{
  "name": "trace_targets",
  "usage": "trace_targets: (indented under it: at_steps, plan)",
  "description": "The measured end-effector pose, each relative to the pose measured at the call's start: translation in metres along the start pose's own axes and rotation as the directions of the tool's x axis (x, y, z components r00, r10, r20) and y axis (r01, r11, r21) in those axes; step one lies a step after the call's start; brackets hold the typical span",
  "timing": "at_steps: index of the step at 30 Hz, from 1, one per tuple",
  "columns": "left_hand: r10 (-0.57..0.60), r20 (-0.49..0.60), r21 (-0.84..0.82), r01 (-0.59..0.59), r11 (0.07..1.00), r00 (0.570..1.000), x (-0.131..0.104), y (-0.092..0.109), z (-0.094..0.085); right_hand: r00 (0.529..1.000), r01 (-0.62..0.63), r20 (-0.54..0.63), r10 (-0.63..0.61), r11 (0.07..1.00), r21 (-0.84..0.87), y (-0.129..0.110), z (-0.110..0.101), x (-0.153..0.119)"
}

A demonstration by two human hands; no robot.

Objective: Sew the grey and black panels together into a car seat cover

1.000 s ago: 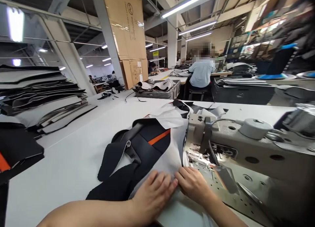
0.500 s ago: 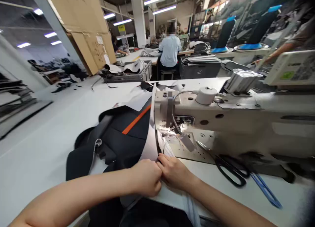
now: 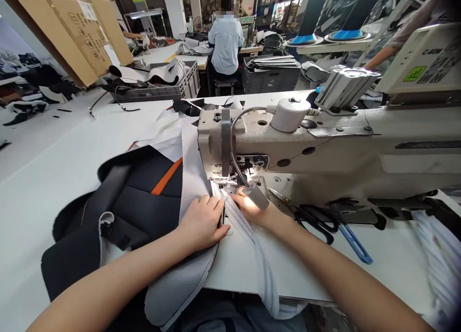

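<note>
My left hand (image 3: pixel 204 222) presses on the edge of a grey mesh fabric panel (image 3: pixel 190 178), its fingers bent over the edge and the thumb stuck out toward me. The panel is part of a dark padded piece (image 3: pixel 144 197) with an orange strip (image 3: pixel 167 176), spread left of the sewing machine (image 3: pixel 288 149). Close to the needle area, my right hand (image 3: pixel 250 207) pinches a pale striped binding tape (image 3: pixel 239 221), partly hidden by the machine's small lamp (image 3: pixel 257 196). The tape runs down over the table's front edge. The fingertips at the seam are hard to make out.
Black-handled scissors (image 3: pixel 317 221) and a blue thread snipper (image 3: pixel 355 243) lie right of my right arm. A grey crate (image 3: pixel 180 84) holding fabric pieces stands behind. A large cardboard box (image 3: pixel 79 29) is at the left. A seated person (image 3: pixel 226 43) works farther back.
My hands have parted: the right has moved up toward the needle with the tape, the left lies over the panel edge. The mesh panel now spreads flatter toward me. The camera view has tilted down.
</note>
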State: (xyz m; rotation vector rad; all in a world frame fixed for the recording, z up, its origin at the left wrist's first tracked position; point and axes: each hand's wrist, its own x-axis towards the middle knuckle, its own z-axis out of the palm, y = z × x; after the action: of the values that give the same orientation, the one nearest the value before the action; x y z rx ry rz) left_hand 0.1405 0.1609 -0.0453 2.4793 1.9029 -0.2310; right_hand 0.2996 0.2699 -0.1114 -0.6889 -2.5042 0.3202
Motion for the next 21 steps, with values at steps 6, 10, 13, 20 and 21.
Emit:
trace_targets:
  at_steps: [6, 10, 13, 20, 21]
  plan:
    - [-0.011, 0.051, -0.025, 0.012, 1.0, 0.999, 0.003, -0.001, -0.004, 0.999, 0.047, 0.028, -0.046, 0.998, -0.031, 0.004, 0.03, 0.003]
    - [-0.013, 0.05, -0.05, 0.016, 0.999, 0.999, 0.002, -0.001, -0.002, 0.997, 0.065, 0.034, -0.064, 0.997, -0.035, -0.001, 0.037, -0.002]
    - [-0.025, 0.042, -0.056, 0.027, 0.998, 0.999, 0.005, -0.003, 0.0, 0.997, 0.07, 0.046, -0.067, 0.996, -0.061, -0.005, 0.028, 0.001]
    - [-0.078, 0.029, -0.046, 0.079, 0.996, 0.997, 0.021, -0.009, 0.001, 0.997, 0.035, 0.077, -0.024, 0.989, -0.14, -0.009, 0.01, 0.008]
    - [-0.079, 0.031, -0.049, 0.08, 0.996, 0.996, 0.022, -0.009, 0.001, 0.997, 0.029, 0.081, -0.017, 0.989, -0.147, -0.009, 0.01, 0.008]
